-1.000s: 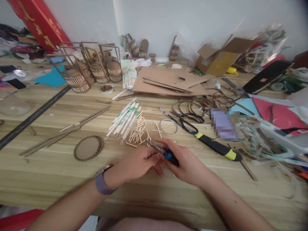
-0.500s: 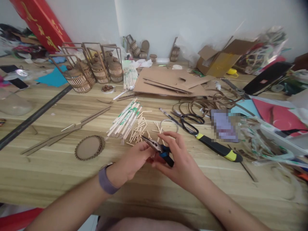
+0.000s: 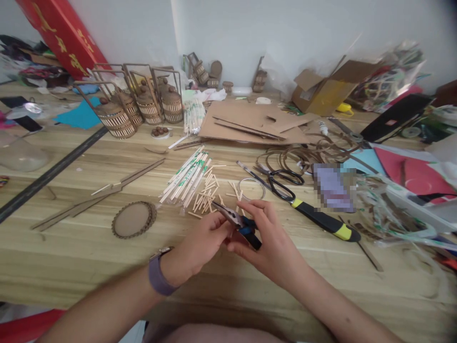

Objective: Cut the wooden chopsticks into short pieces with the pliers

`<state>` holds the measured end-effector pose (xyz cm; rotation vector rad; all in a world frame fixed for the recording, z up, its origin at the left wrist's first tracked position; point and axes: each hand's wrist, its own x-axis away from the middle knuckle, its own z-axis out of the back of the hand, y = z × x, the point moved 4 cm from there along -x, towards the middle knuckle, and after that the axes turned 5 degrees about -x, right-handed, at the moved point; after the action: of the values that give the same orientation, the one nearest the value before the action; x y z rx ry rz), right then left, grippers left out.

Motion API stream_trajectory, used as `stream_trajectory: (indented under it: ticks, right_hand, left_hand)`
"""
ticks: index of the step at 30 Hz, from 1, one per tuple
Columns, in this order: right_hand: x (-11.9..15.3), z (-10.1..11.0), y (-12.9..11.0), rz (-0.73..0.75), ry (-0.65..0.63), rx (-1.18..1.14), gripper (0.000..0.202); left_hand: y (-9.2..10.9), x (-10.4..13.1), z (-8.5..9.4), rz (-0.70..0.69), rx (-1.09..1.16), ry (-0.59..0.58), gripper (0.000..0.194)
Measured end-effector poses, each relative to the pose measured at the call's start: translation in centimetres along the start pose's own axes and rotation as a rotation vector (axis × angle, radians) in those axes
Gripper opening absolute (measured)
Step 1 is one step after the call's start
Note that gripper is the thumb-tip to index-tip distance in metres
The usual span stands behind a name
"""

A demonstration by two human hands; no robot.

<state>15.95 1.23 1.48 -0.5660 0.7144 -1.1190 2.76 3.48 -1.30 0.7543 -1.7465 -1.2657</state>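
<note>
Dark pliers with blue and black handles (image 3: 246,229) are in my right hand (image 3: 273,240), its fingers around the handles. My left hand (image 3: 207,240) is pinched closed beside the plier jaws; what its fingertips hold is hidden. The jaws point up and left over a loose pile of short wooden sticks (image 3: 205,200). Behind that pile lie paper-wrapped chopsticks (image 3: 187,176). Two scallop-edged cardboard discs (image 3: 132,219) overlap on the table to the left of my hands. A thin ring (image 3: 252,188) lies just beyond my right hand.
Black scissors (image 3: 282,186) and a black-and-yellow cutter (image 3: 321,219) lie on the right, near coiled brown strips (image 3: 296,155). Small lidded baskets (image 3: 117,119) stand at the back left. Cardboard sheets (image 3: 246,119) and an open box (image 3: 321,90) are further back.
Both hands and the pliers have shifted slightly to the right. The pliers remain in my right hand, and the objects on the table lie as before.
</note>
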Motion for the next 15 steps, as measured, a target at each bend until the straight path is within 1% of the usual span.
stream_trajectory:
  ticks: [1, 2, 4, 7, 9, 10, 12, 15]
  right_hand:
    - [0.2, 0.5, -0.1, -0.054, -0.034, -0.045, 0.051]
    - [0.4, 1.0, -0.1, -0.120, -0.079, -0.089, 0.040]
    - [1.0, 2.1, 0.0, -0.314, -0.186, -0.172, 0.025]
    - [2.2, 3.8, 0.2, -0.572, -0.324, -0.365, 0.027]
    - [2.9, 4.5, 0.4, -0.718, -0.372, -0.478, 0.026]
    - [3.2, 4.8, 0.4, -0.776, -0.393, -0.515, 0.026]
    - [3.7, 5.0, 0.5, -0.844, -0.439, -0.548, 0.022]
    - [3.9, 4.7, 0.5, -0.872, -0.509, -0.532, 0.017]
  left_hand:
    - [0.1, 0.0, 0.1, -0.004, -0.030, -0.013, 0.027]
    - [0.2, 0.0, 0.2, -0.010, -0.065, -0.022, 0.029]
    - [0.5, 0.1, 0.4, -0.020, -0.137, -0.032, 0.029]
    - [0.9, 0.3, 0.4, -0.017, -0.197, -0.048, 0.026]
    - [1.2, 0.5, 0.3, -0.003, -0.225, -0.066, 0.025]
    - [1.3, 0.6, 0.2, 0.005, -0.238, -0.075, 0.024]
    - [1.4, 0.8, 0.0, 0.019, -0.256, -0.106, 0.024]
    - [1.4, 0.9, -0.4, 0.015, -0.259, -0.163, 0.027]
